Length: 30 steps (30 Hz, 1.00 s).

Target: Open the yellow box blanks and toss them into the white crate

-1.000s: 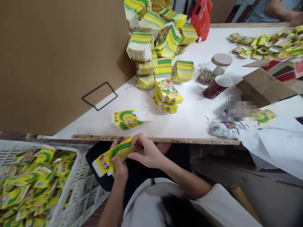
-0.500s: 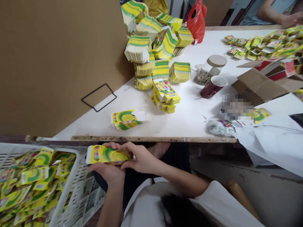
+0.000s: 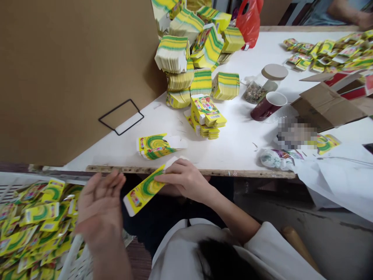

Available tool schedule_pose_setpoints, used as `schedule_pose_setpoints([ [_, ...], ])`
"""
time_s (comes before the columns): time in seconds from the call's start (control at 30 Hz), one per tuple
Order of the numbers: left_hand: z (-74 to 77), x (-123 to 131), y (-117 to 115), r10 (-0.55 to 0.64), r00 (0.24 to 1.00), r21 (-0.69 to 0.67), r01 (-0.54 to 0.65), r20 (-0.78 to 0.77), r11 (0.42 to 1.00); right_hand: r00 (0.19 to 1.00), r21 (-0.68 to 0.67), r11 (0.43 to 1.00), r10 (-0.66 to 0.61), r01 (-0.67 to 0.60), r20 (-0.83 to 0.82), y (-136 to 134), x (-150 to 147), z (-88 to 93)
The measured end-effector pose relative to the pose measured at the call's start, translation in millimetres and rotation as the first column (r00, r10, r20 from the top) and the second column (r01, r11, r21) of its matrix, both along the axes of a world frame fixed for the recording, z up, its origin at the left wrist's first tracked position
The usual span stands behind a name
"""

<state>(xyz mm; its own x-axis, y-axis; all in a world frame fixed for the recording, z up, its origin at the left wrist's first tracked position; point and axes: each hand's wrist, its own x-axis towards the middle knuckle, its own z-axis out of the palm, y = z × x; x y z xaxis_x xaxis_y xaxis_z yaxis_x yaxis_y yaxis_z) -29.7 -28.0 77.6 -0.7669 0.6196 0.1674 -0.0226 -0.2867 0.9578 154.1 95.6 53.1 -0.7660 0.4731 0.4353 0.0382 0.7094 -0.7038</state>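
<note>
My right hand [image 3: 185, 179] grips a yellow and green carton [image 3: 145, 190] by its upper right end. The carton is tilted, its lower left end pointing at my lap, and white flaps show past my fingers at the table edge. My left hand [image 3: 100, 206] is open, palm up and fingers spread, beside the rim of the white plastic basket [image 3: 74, 249]; it holds nothing. Just beyond my right hand, a small stack of flat cartons [image 3: 154, 146] lies on the white table [image 3: 122, 155].
Filled yellow packs [image 3: 40, 214] heap in the basket. Bundles of flat cartons [image 3: 201, 79] are piled against a big brown board [image 3: 72, 77]. A maroon cup [image 3: 264, 109], a lidded jar [image 3: 274, 74] and a cardboard box [image 3: 329, 103] stand right. Another person's arm [image 3: 346, 11] shows far right.
Both hands were together on a yellow carton. My left hand has let go and moved left toward the basket, opening. My right hand has moved up and right, holding a carton at the table edge.
</note>
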Motion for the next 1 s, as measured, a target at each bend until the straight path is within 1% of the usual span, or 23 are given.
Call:
schedule_pose_setpoints([
  [0.03, 3.8, -5.4, -5.4, -0.042, 0.996, -0.033, 0.039, -0.077, 0.999, 1.0, 0.094, 0.996, 0.01, -0.011, 0.012, 0.1, 1.5, 0.9],
  [0.07, 5.3, -8.5, -9.9, -0.116, 0.982, -0.121, 0.098, -0.151, 0.988, 0.999, 0.166, 0.986, 0.028, -0.03, 0.019, -1.2, 2.1, 1.9],
  [0.1, 4.2, -9.3, -13.1, -0.213, 0.954, -0.248, 0.158, -0.21, 0.956, 0.998, 0.214, 0.975, 0.057, -0.06, 0.022, -3.9, 2.2, 2.9],
  [0.17, -4.4, -4.6, -15.0, -0.391, 0.883, -0.504, 0.22, -0.261, 0.835, 0.996, 0.246, 0.965, 0.091, -0.091, 0.011, -11.8, 1.0, 3.8],
  [0.2, -10.7, -0.2, -14.1, -0.43, 0.855, -0.574, 0.204, -0.291, 0.793, 0.998, 0.232, 0.971, 0.067, -0.063, -0.01, -16.2, 0.3, 3.6],
  [0.23, -17.2, 4.9, -12.4, -0.44, 0.833, -0.603, 0.169, -0.335, 0.779, 0.999, 0.193, 0.981, 0.009, -0.001, -0.045, -20.1, -0.2, 3.0],
  [0.3, -28.1, 15.8, -8.8, -0.419, 0.793, -0.591, 0.094, -0.442, 0.801, 0.974, 0.022, 0.983, -0.179, 0.184, -0.141, -25.8, -0.7, 0.9],
  [0.33, -31.8, 21.3, -7.4, -0.408, 0.771, -0.578, 0.064, -0.489, 0.813, 0.945, -0.104, 0.961, -0.271, 0.256, -0.182, -27.5, -1.0, -0.1],
  [0.37, -34.2, 26.8, -6.6, -0.407, 0.75, -0.572, 0.046, -0.522, 0.819, 0.919, -0.244, 0.927, -0.336, 0.284, -0.208, -28.6, -1.4, -0.7],
  [0.4, -35.6, 32.3, -6.1, -0.411, 0.736, -0.572, 0.04, -0.538, 0.819, 0.905, -0.389, 0.882, -0.368, 0.267, -0.214, -29.4, -2.3, -0.8],
  [0.43, -36.5, 37.5, -6.1, -0.413, 0.729, -0.57, 0.038, -0.546, 0.821, 0.904, -0.533, 0.818, -0.373, 0.216, -0.206, -30.1, -3.7, -0.4],
  [0.5, -37.7, 46.6, -6.6, -0.404, 0.726, -0.571, 0.019, -0.556, 0.82, 0.921, -0.771, 0.633, -0.338, 0.07, -0.194, -32.2, -8.1, 1.6],
  [0.57, -39.9, 52.9, -7.0, -0.378, 0.725, -0.561, -0.014, -0.576, 0.828, 0.916, -0.901, 0.433, -0.346, -0.036, -0.203, -35.4, -13.8, 3.5],
  [0.6, -41.4, 54.8, -7.1, -0.366, 0.722, -0.549, -0.023, -0.588, 0.836, 0.898, -0.932, 0.357, -0.385, -0.067, -0.212, -37.2, -16.7, 3.8],
  [0.63, -43.0, 55.9, -7.0, -0.355, 0.718, -0.533, -0.026, -0.599, 0.846, 0.872, -0.949, 0.304, -0.436, -0.089, -0.222, -38.9, -19.6, 3.2],
  [0.7, -46.1, 55.9, -6.3, -0.34, 0.706, -0.5, -0.022, -0.621, 0.866, 0.815, -0.966, 0.225, -0.533, -0.124, -0.229, -41.7, -24.6, -0.3],
  [0.77, -48.1, 54.3, -5.2, -0.325, 0.682, -0.463, -0.023, -0.656, 0.886, 0.794, -0.976, 0.162, -0.569, -0.145, -0.212, -42.9, -27.4, -6.0],
  [0.8, -48.4, 53.2, -4.5, -0.32, 0.663, -0.445, -0.022, -0.677, 0.895, 0.808, -0.979, 0.142, -0.553, -0.147, -0.201, -42.8, -27.8, -8.9],
  [0.83, -48.2, 52.1, -3.6, -0.324, 0.643, -0.434, -0.015, -0.694, 0.901, 0.835, -0.98, 0.138, -0.514, -0.146, -0.197, -42.1, -27.5, -11.4],
  [0.87, -47.6, 51.0, -2.7, -0.338, 0.625, -0.433, -0.001, -0.703, 0.901, 0.866, -0.977, 0.159, -0.456, -0.144, -0.203, -41.0, -26.6, -13.2],
  [0.9, -46.6, 49.9, -1.9, -0.358, 0.613, -0.442, 0.017, -0.704, 0.897, 0.895, -0.967, 0.213, -0.389, -0.142, -0.217, -39.4, -25.2, -14.4],
  [0.93, -45.6, 48.7, -1.1, -0.382, 0.605, -0.456, 0.035, -0.699, 0.89, 0.917, -0.945, 0.296, -0.321, -0.139, -0.236, -37.6, -23.4, -14.9],
  [1.0, -44.3, 46.0, -0.4, -0.421, 0.596, -0.476, 0.072, -0.684, 0.877, 0.943, -0.856, 0.501, -0.206, -0.128, -0.262, -34.0, -19.3, -14.5],
])
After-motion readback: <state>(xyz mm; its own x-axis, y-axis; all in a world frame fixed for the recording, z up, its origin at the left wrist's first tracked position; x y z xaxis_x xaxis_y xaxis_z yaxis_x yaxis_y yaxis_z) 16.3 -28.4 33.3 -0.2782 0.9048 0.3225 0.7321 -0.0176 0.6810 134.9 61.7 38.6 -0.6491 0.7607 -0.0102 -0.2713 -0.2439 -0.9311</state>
